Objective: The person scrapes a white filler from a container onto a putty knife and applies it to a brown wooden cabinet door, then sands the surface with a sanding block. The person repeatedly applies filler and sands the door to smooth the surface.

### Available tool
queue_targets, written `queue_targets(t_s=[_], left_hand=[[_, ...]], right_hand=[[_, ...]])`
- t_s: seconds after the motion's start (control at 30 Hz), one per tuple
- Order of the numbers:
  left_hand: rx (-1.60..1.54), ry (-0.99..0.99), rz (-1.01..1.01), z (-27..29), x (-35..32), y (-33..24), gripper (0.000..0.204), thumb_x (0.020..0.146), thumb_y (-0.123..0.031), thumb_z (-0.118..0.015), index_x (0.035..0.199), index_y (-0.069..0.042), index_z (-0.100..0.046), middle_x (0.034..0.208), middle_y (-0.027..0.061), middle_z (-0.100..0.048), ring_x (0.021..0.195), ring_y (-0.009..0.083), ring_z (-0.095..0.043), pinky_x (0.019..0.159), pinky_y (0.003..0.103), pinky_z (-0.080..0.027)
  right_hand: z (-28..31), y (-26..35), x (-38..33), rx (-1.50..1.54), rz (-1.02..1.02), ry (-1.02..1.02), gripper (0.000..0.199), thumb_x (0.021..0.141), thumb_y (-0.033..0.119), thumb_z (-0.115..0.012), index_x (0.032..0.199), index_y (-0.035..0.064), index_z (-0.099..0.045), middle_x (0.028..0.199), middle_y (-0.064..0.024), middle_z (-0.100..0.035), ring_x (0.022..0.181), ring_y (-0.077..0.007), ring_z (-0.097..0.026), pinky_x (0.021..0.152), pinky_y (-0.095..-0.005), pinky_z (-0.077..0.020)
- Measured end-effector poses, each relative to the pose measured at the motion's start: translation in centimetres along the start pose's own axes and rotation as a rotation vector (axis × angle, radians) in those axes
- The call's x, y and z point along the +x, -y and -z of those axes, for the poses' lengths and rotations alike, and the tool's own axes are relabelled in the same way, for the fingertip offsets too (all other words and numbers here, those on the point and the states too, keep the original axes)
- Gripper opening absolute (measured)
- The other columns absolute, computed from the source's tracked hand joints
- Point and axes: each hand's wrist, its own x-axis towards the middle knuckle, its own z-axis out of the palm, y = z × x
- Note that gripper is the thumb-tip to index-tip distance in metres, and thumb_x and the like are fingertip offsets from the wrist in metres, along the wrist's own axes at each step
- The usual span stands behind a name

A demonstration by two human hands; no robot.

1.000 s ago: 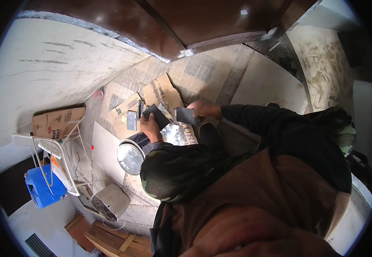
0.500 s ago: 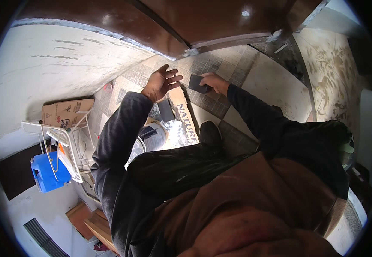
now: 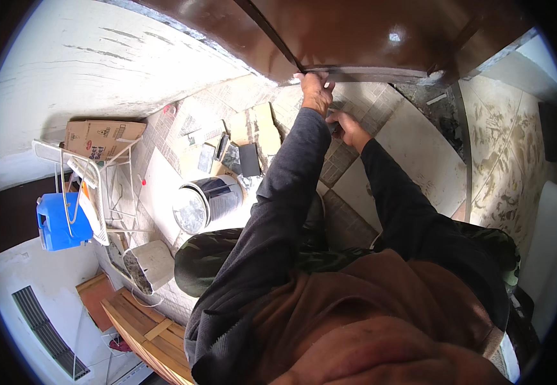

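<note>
At the lower edge of the brown door panel (image 3: 362, 45) my left hand (image 3: 317, 93) reaches up, its fingers stretched and apart, at or against the edge. Just to the right and nearer to me, my right hand (image 3: 350, 131) is closed on a dark rectangular pad (image 3: 337, 129), most of which is hidden by the fingers. To the left on the floor lie a dark flat piece (image 3: 249, 160) and torn cardboard (image 3: 265, 128). Beside them a paint can (image 3: 224, 197) rests tilted or on its side; I cannot tell which.
A white metal-framed chair (image 3: 102, 212) stands at the left, with a blue jug (image 3: 65, 221) by it and a cardboard box (image 3: 102, 138) against the white wall (image 3: 131, 70). A pale container (image 3: 149, 266) and wooden furniture (image 3: 153, 330) are at the lower left. Patterned tiles (image 3: 349, 215) cover the floor.
My left hand has moved right and up to the panel's lower edge. My right hand has shifted slightly right and nearer, keeping the dark pad. The view has turned, showing more of the can.
</note>
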Motion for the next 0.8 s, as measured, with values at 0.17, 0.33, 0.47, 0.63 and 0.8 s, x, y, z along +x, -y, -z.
queue_targets(t_s=[0.17,0.33,0.47,0.63,0.8], left_hand=[[0.098,0.046,-0.01,0.5,0.6,-0.4,0.105,0.082,0.001,-0.05,0.16,-0.033,0.011,0.118,0.0048,-0.052,0.098,0.0215,-0.053,0.085,0.053,-0.042],[0.118,-0.095,-0.028,-0.5,-0.6,-0.9,0.076,0.089,-0.007,-0.049,0.157,-0.02,-0.017,0.121,0.0087,-0.058,0.105,0.0254,-0.056,0.091,0.051,-0.043],[0.352,-0.02,-0.313,2.7,-3.5,-1.9,0.07,0.09,-0.011,-0.059,0.156,-0.005,-0.035,0.128,0.0132,-0.063,0.107,0.0252,-0.06,0.097,0.04,-0.047],[-0.005,0.431,0.298,8.7,-6.5,-2.7,0.05,0.096,-0.039,-0.067,0.128,-0.002,-0.057,0.123,0.015,-0.065,0.119,0.0327,-0.062,0.101,0.05,-0.051],[-0.327,0.45,0.189,7.6,-7.6,0.4,0.04,0.105,-0.028,-0.053,0.134,-0.002,-0.05,0.134,0.0166,-0.058,0.119,0.0308,-0.061,0.096,0.053,-0.054]], right_hand=[[0.7,1.4,-0.6,0.005,0.021,-0.011,0.046,0.083,0.022,-0.068,0.129,0.0201,-0.065,0.101,-0.0015,-0.063,0.087,-0.0175,-0.058,0.073,-0.0352,-0.0467],[0.2,1.8,-1.9,-0.127,0.12,-0.1,0.043,0.083,0.018,-0.07,0.126,0.0172,-0.068,0.104,-0.003,-0.067,0.085,-0.0155,-0.061,0.065,-0.0339,-0.0473],[1.2,4.7,-3.2,-0.345,0.307,-0.094,0.036,0.085,0.014,-0.073,0.121,0.0124,-0.07,0.098,-0.0012,-0.07,0.08,-0.012,-0.063,0.06,-0.0291,-0.0454],[1.1,10.4,-4.1,-0.569,0.4,0.113,0.04,0.084,0.012,-0.077,0.122,0.0047,-0.066,0.098,-0.0026,-0.069,0.084,-0.0115,-0.064,0.07,-0.0292,-0.0496],[-3.3,14.0,-6.8,-1.375,0.941,-0.192,0.04,0.086,0.013,-0.07,0.124,0.0033,-0.064,0.112,-0.0155,-0.067,0.106,-0.0305,-0.064,0.092,-0.0421,-0.0495]])
